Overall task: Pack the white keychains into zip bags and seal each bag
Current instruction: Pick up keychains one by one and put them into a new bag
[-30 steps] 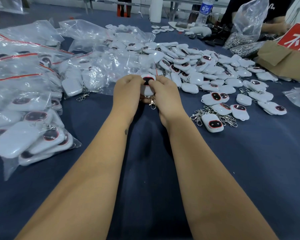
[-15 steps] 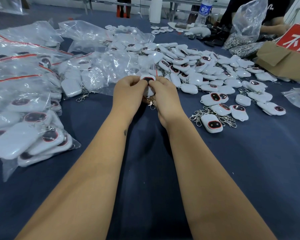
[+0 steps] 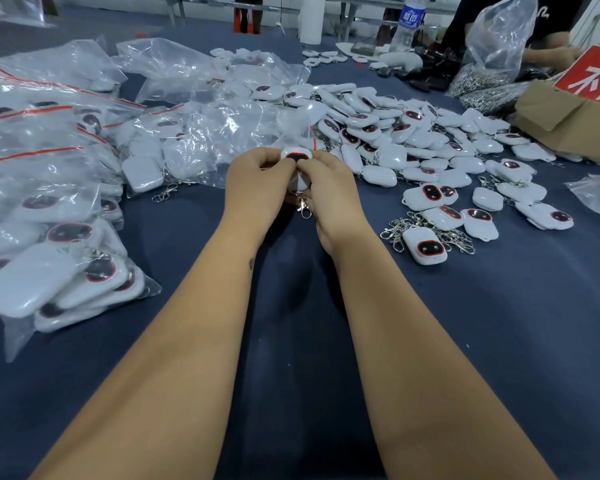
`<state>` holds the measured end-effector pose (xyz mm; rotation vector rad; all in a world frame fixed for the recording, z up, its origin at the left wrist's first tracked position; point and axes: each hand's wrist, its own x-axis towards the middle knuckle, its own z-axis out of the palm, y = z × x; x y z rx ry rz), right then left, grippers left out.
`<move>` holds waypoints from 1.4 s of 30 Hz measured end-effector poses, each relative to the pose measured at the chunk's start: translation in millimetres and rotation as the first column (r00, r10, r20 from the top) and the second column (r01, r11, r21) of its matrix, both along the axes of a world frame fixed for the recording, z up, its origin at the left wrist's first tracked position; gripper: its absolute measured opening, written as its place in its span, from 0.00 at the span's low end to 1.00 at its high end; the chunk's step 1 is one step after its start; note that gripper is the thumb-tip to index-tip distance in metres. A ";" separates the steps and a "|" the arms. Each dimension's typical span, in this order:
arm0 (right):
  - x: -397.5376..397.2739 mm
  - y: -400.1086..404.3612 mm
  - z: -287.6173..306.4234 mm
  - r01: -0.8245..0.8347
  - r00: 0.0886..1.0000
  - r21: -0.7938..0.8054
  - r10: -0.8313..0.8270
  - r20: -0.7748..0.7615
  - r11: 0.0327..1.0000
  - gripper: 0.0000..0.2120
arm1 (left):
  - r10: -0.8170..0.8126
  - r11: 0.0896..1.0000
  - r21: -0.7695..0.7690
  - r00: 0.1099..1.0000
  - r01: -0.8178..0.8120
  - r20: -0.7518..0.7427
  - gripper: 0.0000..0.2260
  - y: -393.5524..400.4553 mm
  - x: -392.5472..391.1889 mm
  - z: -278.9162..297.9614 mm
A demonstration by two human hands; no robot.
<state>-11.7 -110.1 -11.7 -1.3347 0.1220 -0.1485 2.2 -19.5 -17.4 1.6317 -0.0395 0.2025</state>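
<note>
I observe the left hand (image 3: pixel 257 181) and right hand (image 3: pixel 329 188) meeting above the blue worktop (image 3: pixel 499 341), both with fingers curled, pinching one white keychain (image 3: pixel 297 168); its metal clasp (image 3: pixel 304 206) dangles below. A clear zip bag (image 3: pixel 300 138) rises just behind the fingers; whether the keychain is inside it I cannot tell. Loose keychains (image 3: pixel 395 133) lie heaped to the right, filled bags (image 3: pixel 49 254) to the left.
</note>
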 end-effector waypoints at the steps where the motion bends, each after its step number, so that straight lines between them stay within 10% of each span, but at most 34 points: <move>1: 0.0 0.9 -0.1 0.036 0.999 -0.001 -0.036 0.004 0.999 0.07 | 0.003 1.000 -0.014 1.000 -0.003 0.012 0.06 -0.6 -1.0 0.3; 10: -1.8 -12.1 5.1 0.313 0.950 0.107 -0.311 -0.028 0.944 0.08 | 0.290 0.897 0.283 0.936 -0.339 0.200 0.16 7.9 0.7 -6.3; 20: -4.5 0.7 13.5 -0.015 0.981 0.435 -0.071 0.181 0.900 0.14 | 0.161 0.834 0.501 0.971 -0.230 0.177 0.06 0.9 -2.6 -2.3; 25: -3.7 4.4 8.1 0.172 0.969 -0.063 -0.158 0.190 0.983 0.07 | 0.128 0.931 0.332 0.988 -0.148 0.081 0.11 1.8 -4.9 1.8; 29: -6.8 7.9 4.1 0.332 0.923 -0.473 -0.179 0.340 0.816 0.06 | 0.181 0.958 0.219 0.983 -0.183 0.030 0.12 4.1 -3.6 3.2; 35: -4.6 -1.4 1.9 0.215 0.971 -0.493 -0.131 0.201 0.843 0.05 | 0.175 0.980 -0.085 0.982 -0.180 -0.067 0.08 7.0 -2.7 10.1; 42: -3.0 -2.4 -2.4 0.204 0.971 -0.529 -0.102 0.216 0.824 0.08 | 0.371 0.928 -0.016 0.918 -0.373 0.137 0.05 10.3 -1.1 9.6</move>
